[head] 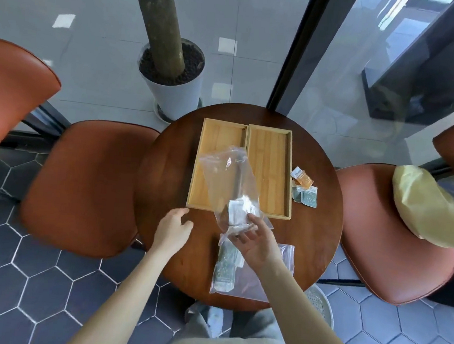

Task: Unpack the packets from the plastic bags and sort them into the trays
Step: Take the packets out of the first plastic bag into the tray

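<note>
My right hand (258, 243) holds a clear plastic bag (226, 177) by its lower end, lifted above the two wooden trays, with white packets (240, 211) inside near my fingers. My left hand (173, 226) hovers beside it, fingers loosely curled and holding nothing. The left tray (209, 140) and the right tray (272, 159) lie side by side on the round wooden table (165, 172). A second clear bag (249, 278) with green packets (224, 270) lies under my right forearm. Loose orange and green packets (304, 188) lie right of the trays.
Orange chairs stand left (82, 184) and right (390, 232) of the table; a cream bag (426, 205) rests on the right one. A white plant pot (173, 84) stands beyond the table by a glass wall. A white basket (318, 303) sits on the floor.
</note>
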Available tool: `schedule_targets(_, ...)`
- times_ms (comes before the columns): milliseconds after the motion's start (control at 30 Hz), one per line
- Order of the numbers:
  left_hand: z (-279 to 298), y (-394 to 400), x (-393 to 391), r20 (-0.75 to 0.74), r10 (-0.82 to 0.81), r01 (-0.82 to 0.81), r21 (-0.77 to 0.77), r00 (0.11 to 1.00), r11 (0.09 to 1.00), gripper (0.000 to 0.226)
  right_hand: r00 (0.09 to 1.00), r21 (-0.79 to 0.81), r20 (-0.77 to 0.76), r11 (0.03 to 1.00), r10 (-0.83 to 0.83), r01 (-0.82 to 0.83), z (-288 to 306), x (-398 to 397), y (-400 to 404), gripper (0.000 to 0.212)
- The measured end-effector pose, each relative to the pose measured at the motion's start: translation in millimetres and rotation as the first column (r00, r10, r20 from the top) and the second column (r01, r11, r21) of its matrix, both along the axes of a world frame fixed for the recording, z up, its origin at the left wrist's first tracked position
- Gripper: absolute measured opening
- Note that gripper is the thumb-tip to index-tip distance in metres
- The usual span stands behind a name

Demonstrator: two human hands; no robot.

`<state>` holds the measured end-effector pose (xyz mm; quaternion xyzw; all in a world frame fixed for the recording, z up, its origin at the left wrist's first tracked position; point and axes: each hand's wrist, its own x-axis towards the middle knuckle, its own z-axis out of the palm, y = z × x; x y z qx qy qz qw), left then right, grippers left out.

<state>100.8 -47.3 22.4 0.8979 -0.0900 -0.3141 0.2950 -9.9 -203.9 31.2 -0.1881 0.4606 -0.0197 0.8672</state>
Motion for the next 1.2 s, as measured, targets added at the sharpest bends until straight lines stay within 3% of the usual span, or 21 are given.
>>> schedule_targets(67, -15, -5, -1, 0.038, -0.152, 0.148, 0.095, 0.988, 0.984, 0.051, 0.998, -0.015, -0.062, 1.0, -0.022, 0.021, -3, 16, -3, 0.027)
schedule_targets(167, -31, -13, 3, 0.047, -0.355, 0.333, 0.248, 0.934, 0.91, 0.066, 0.989, -0.026, -0.129, 0.997, -0.075, 0.072, -9, 42, -6, 0.04)
schedule_targets(300, -41, -22, 5, -0.06, -0.431, 0.421, 0.374, 0.9, 0.827, 0.072, 0.974, -0.014, -0.182, 0.991, -0.136, 0.135, -17, 71, -11, 0.043)
schedule_targets(467, -45, -25, 4, -0.096, -0.436, 0.436, 0.4, 0.895, 0.806, 0.073, 0.961, -0.026, -0.188, 0.979, -0.201, 0.2, -11, 100, -18, 0.028)
schedule_targets(600, -45, -23, 6, -0.102, -0.437, 0.44, 0.395, 0.894, 0.807, 0.072, 0.979, -0.087, -0.136, 0.986, -0.15, 0.139, 2, 109, -20, 0.015)
schedule_targets(767, -46, -24, 5, -0.108, -0.435, 0.44, 0.402, 0.894, 0.803, 0.072, 0.997, -0.25, -0.081, 0.968, -0.013, -0.008, 23, 109, -20, 0.018)
schedule_targets(933, -45, -24, 5, -0.098, -0.435, 0.435, 0.403, 0.895, 0.805, 0.072, 0.988, -0.454, -0.117, 0.879, 0.104, -0.147, 41, 104, -18, 0.02)
schedule_targets(1200, -45, -22, 8, -0.122, -0.368, 0.388, 0.328, 0.922, 0.861, 0.067, 0.991, -0.464, -0.096, 0.876, 0.096, -0.13, 57, 74, -14, 0.014)
